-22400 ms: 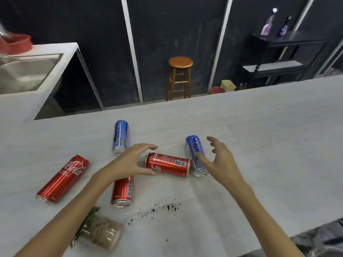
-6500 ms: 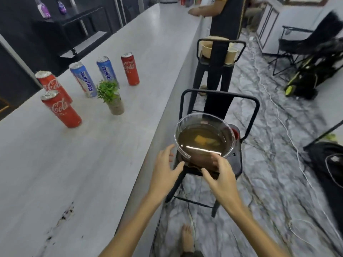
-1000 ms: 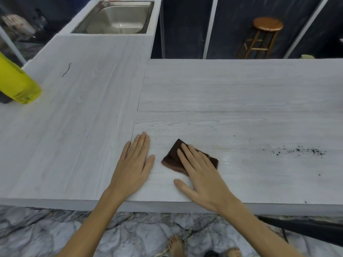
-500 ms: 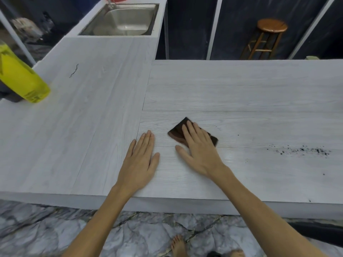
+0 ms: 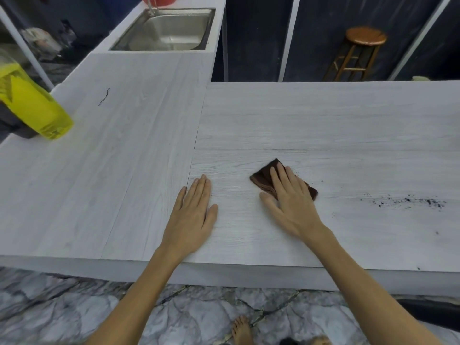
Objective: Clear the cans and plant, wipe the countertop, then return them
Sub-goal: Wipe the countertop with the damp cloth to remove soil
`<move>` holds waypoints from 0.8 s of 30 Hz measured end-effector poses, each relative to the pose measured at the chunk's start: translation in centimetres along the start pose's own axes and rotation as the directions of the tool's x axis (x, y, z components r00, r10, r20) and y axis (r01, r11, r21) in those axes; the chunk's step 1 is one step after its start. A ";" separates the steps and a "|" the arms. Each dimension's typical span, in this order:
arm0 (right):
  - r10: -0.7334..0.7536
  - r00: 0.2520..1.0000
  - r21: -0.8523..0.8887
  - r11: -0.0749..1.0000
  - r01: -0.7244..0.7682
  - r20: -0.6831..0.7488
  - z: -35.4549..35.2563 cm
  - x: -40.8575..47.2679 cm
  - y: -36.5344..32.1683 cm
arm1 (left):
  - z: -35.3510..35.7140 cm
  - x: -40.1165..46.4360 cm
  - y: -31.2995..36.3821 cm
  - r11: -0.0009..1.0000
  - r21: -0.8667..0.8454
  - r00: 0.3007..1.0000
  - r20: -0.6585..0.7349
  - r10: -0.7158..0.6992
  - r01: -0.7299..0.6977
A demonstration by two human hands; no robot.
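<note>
From the head view, we see our right hand (image 5: pixel 290 200) pressing straight, close-set fingers on a folded dark brown cloth (image 5: pixel 263 179), hiding most of it, on the pale wood-grain countertop (image 5: pixel 323 120). Our left hand (image 5: pixel 193 215) lies flat just beside. Scattered dark soil specks (image 5: pixel 408 201) lie right; a yellow translucent bottle (image 5: pixel 29 103) is cut off left.
</note>
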State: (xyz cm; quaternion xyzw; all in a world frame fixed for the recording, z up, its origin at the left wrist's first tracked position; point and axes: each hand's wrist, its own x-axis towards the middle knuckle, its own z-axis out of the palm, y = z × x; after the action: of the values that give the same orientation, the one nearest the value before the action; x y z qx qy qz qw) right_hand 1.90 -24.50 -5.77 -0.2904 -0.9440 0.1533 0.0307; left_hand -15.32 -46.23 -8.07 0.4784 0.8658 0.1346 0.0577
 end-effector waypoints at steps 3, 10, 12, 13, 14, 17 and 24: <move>-0.047 0.999 -0.004 0.999 0.047 0.015 0.7 0.7 -2.4 | -0.1 0.1 0.1 1.000 0.012 1.000 -0.003 0.001 -0.001; -0.274 0.961 0.022 0.962 0.273 0.044 1.5 -8.4 -1.2 | 0.2 0.1 -0.2 1.000 0.022 1.000 -0.006 0.000 0.001; -0.238 0.971 0.010 0.971 0.238 0.027 0.7 -9.1 0.9 | 0.2 0.1 -0.1 1.000 0.006 1.000 -0.008 0.001 -0.001; -0.206 0.978 0.001 0.979 0.206 0.021 0.3 -8.7 1.7 | 0.2 0.1 -0.1 1.000 -0.002 1.000 -0.007 0.000 0.000; -0.169 0.985 -0.007 0.986 0.169 0.019 0.0 -8.0 2.2 | 0.2 0.1 -0.1 1.000 -0.006 1.000 -0.005 -0.001 0.001; -0.074 0.997 -0.012 0.997 0.075 0.014 0.0 -4.1 1.7 | 0.2 0.1 0.1 1.000 -0.003 1.000 -0.006 -0.006 0.006; -0.117 0.993 -0.020 0.993 0.117 0.011 1.5 -1.0 -3.4 | 0.1 0.1 0.2 1.000 0.011 1.000 -0.010 -0.007 0.007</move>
State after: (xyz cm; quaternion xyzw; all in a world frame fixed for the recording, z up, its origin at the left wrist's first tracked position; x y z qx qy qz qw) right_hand 0.69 -28.15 -6.08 -0.2342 -0.9611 0.1431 0.0318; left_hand -15.17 -46.06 -8.08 0.4750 0.8686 0.1320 0.0510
